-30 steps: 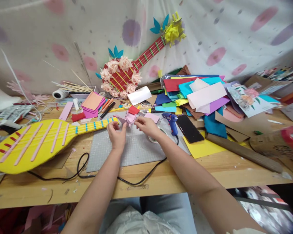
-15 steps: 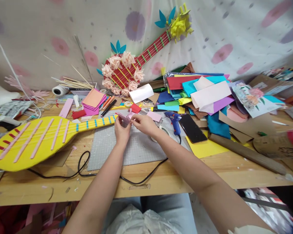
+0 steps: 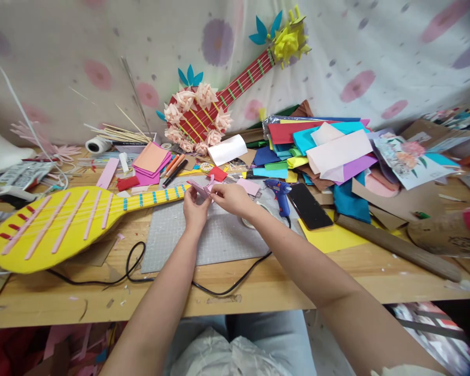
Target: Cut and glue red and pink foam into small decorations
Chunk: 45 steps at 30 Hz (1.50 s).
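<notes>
My left hand [image 3: 196, 209] and my right hand [image 3: 232, 199] meet over the grey cutting mat [image 3: 215, 237], both pinched on a small folded piece of pink paper [image 3: 204, 187]. The paper sits just off the tip of the neck of a yellow cardboard guitar [image 3: 66, 222] that lies on the wooden table [image 3: 258, 287]. A roll of tape [image 3: 254, 216] lies partly hidden under my right wrist.
A blue glue gun [image 3: 279, 194] with a black cord [image 3: 141, 269] and a black phone [image 3: 307, 205] lie right of my hands. Coloured paper sheets [image 3: 321, 151] pile at the back right. A red guitar with paper flowers [image 3: 215, 107] leans on the cloth backdrop. Pens [image 3: 173, 169] and pink squares [image 3: 151, 164] lie behind.
My hands have drawn closer together, and the pink paper has been folded smaller between the fingers. The view has shifted slightly.
</notes>
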Each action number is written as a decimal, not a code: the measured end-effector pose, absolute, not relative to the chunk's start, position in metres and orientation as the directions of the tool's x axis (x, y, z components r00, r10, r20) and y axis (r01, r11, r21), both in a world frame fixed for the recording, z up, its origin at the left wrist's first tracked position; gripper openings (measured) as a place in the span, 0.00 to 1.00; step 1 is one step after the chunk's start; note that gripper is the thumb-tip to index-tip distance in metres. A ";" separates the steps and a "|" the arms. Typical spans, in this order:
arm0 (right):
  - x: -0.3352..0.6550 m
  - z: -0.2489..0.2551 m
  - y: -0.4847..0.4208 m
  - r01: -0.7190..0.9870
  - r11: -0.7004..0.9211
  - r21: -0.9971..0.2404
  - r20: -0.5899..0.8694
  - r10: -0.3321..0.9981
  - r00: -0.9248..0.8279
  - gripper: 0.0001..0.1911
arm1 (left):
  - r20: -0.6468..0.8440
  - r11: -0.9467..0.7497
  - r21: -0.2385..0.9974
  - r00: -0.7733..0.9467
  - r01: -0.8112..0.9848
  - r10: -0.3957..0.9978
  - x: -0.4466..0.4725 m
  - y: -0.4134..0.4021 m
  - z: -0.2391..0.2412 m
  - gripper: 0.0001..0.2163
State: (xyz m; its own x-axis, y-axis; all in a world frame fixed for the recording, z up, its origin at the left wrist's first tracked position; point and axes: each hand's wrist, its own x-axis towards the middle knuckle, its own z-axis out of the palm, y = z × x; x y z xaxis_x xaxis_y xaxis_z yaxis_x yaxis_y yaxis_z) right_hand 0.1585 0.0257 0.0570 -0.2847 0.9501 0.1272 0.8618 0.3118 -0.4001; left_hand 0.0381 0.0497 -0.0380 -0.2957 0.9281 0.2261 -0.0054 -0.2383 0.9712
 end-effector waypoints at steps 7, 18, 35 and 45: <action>0.160 0.056 0.025 0.879 0.330 -0.343 0.129 0.944 -0.304 0.11 | 0.192 -0.209 0.978 -0.304 -0.023 0.933 0.038 0.049 -0.038 0.26; 0.160 0.057 0.024 0.882 0.315 -0.350 0.121 0.949 -0.291 0.11 | 0.213 -0.229 0.973 -0.302 -0.017 0.929 0.038 0.049 -0.038 0.25; 0.159 0.061 0.026 0.888 0.297 -0.350 0.075 0.954 -0.290 0.11 | 0.255 -0.248 0.967 -0.301 0.061 0.919 0.037 0.049 -0.039 0.27; 0.158 0.062 0.028 0.895 0.303 -0.327 0.111 0.953 -0.282 0.12 | 0.299 -0.267 0.953 -0.291 0.144 0.909 0.034 0.052 -0.047 0.31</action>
